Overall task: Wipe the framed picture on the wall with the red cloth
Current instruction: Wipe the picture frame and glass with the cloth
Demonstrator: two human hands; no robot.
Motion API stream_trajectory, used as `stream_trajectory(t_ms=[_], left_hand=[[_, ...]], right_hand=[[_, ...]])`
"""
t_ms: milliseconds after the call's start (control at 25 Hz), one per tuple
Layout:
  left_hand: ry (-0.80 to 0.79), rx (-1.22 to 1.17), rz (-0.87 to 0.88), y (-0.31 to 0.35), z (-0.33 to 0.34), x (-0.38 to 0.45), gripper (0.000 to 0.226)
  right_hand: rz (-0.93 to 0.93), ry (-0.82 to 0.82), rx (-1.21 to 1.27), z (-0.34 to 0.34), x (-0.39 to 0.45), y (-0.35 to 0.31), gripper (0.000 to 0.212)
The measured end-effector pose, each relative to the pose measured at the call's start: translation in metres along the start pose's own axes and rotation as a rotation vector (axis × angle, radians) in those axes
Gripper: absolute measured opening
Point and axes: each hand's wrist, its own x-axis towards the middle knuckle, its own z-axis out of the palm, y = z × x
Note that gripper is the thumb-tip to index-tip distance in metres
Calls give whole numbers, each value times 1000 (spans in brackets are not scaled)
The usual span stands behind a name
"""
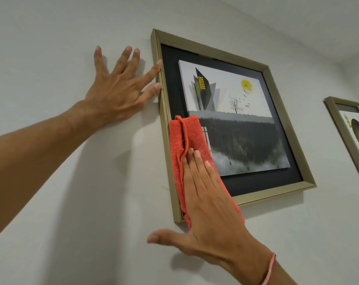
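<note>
The right hand [207, 204] is lying flat and open-fingered, its thumb spread out over the bare wall [61, 48] below the frame; it is not clenching anything, only pressing the red cloth [192, 138] under its palm and fingers. A thin pink band [269, 268] is sitting around that wrist. The cloth is folded in a long strip and is covering the lower left corner of the framed picture [246, 120], running from the frame's bottom edge up along its left side, over the dark mat and onto the left edge of the print. The left hand [117, 93] is resting open on the wall just beside the frame's left edge, fingers splayed, with two fingertips touching the upper part of that gold-coloured edge; it is grasping nothing. Near the wall's right edge, a second framed picture [347, 136] is hanging well apart from the first, only partly in view.
</note>
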Motion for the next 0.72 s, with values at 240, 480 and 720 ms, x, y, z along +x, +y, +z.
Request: stream_trajectory(t_ms=[240,480,720], left_hand=[[21,11,-13,-2,4,1,69],[40,59,-5,-3,5,0,69],[14,16,-16,-1,2,2,66]], right_hand=[[25,83,94,-13,67,11,136],[53,79,116,-51,159,25,130],[26,58,136,-31,101,21,137]])
